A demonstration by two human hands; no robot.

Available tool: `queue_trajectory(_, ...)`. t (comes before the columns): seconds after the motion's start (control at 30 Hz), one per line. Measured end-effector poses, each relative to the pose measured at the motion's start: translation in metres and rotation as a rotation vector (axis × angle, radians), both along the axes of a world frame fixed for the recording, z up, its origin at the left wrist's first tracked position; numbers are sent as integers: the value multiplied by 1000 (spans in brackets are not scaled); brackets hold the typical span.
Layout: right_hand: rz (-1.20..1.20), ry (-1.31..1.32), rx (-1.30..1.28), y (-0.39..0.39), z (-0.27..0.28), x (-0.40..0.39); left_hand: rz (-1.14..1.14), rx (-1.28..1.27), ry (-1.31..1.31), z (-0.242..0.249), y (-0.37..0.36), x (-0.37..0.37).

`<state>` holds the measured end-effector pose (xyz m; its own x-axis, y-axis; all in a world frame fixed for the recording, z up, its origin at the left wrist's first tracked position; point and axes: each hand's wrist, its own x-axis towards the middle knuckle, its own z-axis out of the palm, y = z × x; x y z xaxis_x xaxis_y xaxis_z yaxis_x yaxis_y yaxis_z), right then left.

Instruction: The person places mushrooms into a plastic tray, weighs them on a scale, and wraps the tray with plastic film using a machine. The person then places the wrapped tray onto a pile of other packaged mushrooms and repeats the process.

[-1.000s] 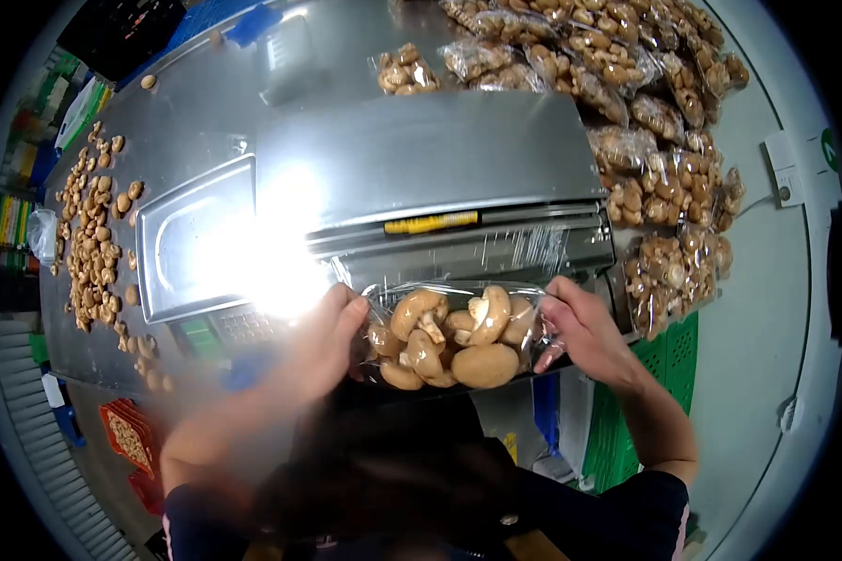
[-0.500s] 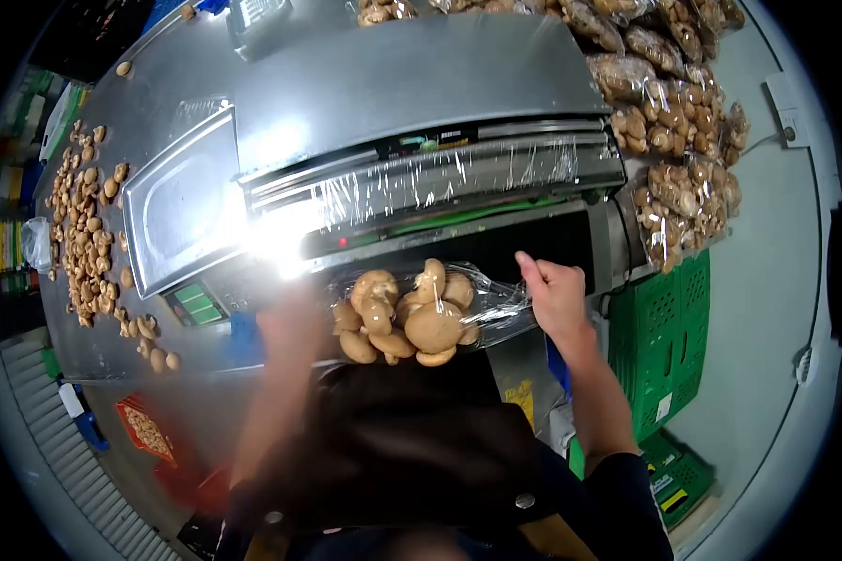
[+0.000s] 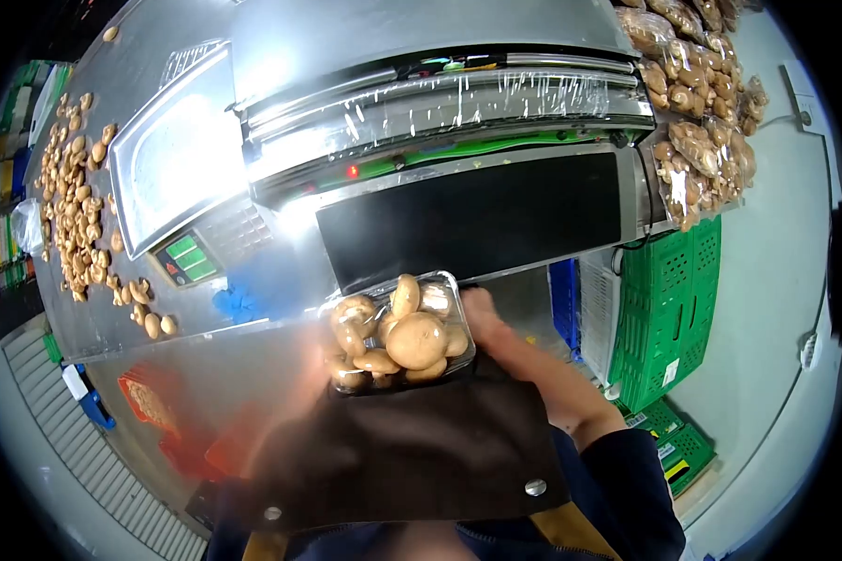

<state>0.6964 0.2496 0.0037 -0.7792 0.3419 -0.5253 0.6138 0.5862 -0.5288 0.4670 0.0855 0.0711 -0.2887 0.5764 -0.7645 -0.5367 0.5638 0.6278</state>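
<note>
A clear tray of brown mushrooms [image 3: 415,340], covered in shiny plastic film, is held close against the dark apron [image 3: 412,449]. My left hand [image 3: 311,360], smeared by glare and motion, grips its left side. At the right edge my right hand [image 3: 482,313] holds the tray, with its fingers partly hidden behind and beneath it. Just beyond the tray lies the black plate [image 3: 477,215] of the film wrapping machine. Stretched film crosses the machine's roller [image 3: 449,107], above a small red light [image 3: 353,172].
Loose mushrooms [image 3: 75,210] cover the bench's left side, near a scale with a metal pan [image 3: 173,159] and green display [image 3: 189,257]. A blue cloth [image 3: 236,297] lies by the edge. Wrapped mushroom packs [image 3: 706,159] are piled right, above green crates [image 3: 669,313].
The tray has come back from the machine's front edge toward my apron. My right hand has moved from the loose film end to the tray's side, and the film now lies wrapped close.
</note>
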Motion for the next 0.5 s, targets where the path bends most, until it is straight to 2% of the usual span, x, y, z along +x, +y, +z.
queue_trajectory(0.03,-487,199,-806,-10,5,-16,74,-23,-83,26,24,8)
queue_trajectory(0.07,-1088,347,-1534,-20,10,-32,-40,27,137,36,28,10)
queue_trajectory(0.13,-781,613,-1878,-28,10,-47,-268,137,573,50,35,15)
queue_trajectory(0.17,-637,695,-1711,-31,22,-52,-379,193,794,53,38,16)
queue_trajectory(0.2,-488,766,-1537,-25,53,-66,-319,322,937,60,41,19)
queue_trajectory(0.27,-214,886,-1177,-18,110,-88,-142,681,935,75,57,13)
queue_trajectory(0.3,-86,931,-984,-18,120,-93,-165,795,903,83,64,10)
queue_trajectory(0.33,-34,1003,-893,-21,117,-94,-308,839,874,92,69,7)
queue_trajectory(0.4,125,934,-701,-11,124,-87,-593,926,794,109,80,0)
queue_trajectory(0.43,-22,759,-887,-11,145,-80,-712,1025,822,115,93,5)
queue_trajectory(0.5,26,627,-888,1,145,-68,-864,1133,854,117,111,20)
